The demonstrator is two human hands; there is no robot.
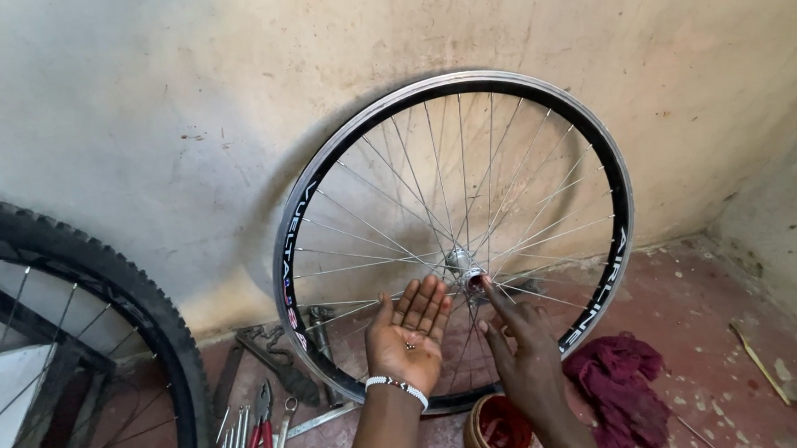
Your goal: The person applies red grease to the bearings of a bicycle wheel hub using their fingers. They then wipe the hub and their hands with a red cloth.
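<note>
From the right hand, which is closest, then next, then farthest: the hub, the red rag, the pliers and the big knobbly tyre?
Measured from the right hand in the head view:
1. Hub: a fingertip is at it, wheel's middle.
2. Red rag: on the floor, just right of the hand.
3. Pliers: on the floor, left past the other hand.
4. Knobbly tyre: far left.

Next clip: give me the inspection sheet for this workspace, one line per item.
Surface: red floor, worn and dusty.
Job's things: bare wheel leaning upright on the wall; its hub at the centre; tiny dark bits lie in the left palm.
Clutter: dark red rag, small round tub, pliers, metal tools by the wall.
Grips: left hand open, palm up, beside the hub; right hand with a fingertip at the hub.
Cables: nothing seen.
Surroundings: stained plaster wall; tyred wheel at the left.
</note>
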